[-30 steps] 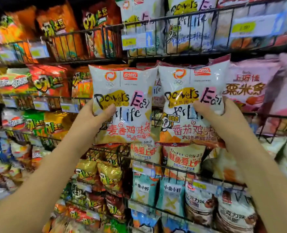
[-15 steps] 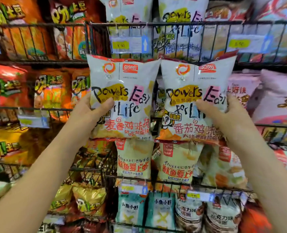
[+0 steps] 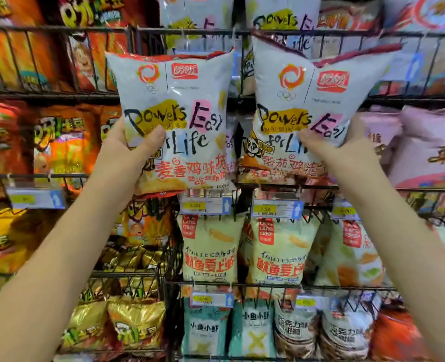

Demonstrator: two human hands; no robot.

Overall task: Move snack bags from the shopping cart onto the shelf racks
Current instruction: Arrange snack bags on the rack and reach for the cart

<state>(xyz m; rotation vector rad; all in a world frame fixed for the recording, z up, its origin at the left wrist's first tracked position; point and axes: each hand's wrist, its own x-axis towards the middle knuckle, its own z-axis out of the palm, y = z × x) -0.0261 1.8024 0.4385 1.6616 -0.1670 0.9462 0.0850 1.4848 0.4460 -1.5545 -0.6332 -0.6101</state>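
Two white snack bags printed "Powers Easy for Life" are held up side by side in front of the wire shelf racks. My left hand [image 3: 127,150] grips the left snack bag [image 3: 177,100] at its lower left edge, thumb across the front. My right hand [image 3: 338,150] grips the right snack bag [image 3: 304,82] at its lower right, thumb on the front. Both bags stand upright before the wire rack [image 3: 242,31] whose basket holds matching white bags. The shopping cart is out of view.
Orange bags [image 3: 67,142] fill the racks on the left, pink bags [image 3: 430,145] those on the right. Below hang pale green bags [image 3: 211,249], teal bags [image 3: 205,333] and gold bags [image 3: 135,322]. Price tags [image 3: 205,206] clip onto the rack fronts.
Both hands have lifted their bags higher and closer to the upper rack holding matching bags. The view has moved nearer the shelves.
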